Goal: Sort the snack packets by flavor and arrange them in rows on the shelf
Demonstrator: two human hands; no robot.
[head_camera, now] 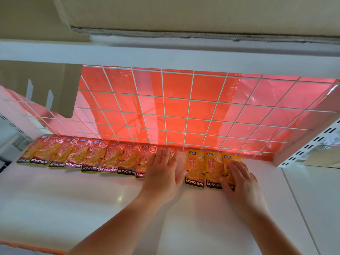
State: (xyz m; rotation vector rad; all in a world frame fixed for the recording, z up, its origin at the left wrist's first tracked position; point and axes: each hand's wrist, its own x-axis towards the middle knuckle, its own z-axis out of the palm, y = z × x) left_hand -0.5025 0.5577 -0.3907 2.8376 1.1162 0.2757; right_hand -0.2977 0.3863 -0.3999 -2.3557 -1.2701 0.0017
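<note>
A row of orange-red KONCHEW snack packets [92, 157] lies flat along the back of the white shelf [73, 203], overlapping from the far left toward the middle. To their right lie three yellow KONCHEW packets [196, 168] side by side. My left hand [163, 172] rests flat with straight fingers on the right end of the orange-red row. My right hand [239, 179] lies flat on the rightmost yellow packet [229, 162], covering most of it.
A white wire grid [184, 111] with red plastic sheeting behind it backs the shelf. A cardboard flap [36, 83] hangs at the upper left. A slotted white upright [312, 142] stands at the right. The upper shelf's underside [165, 52] spans overhead.
</note>
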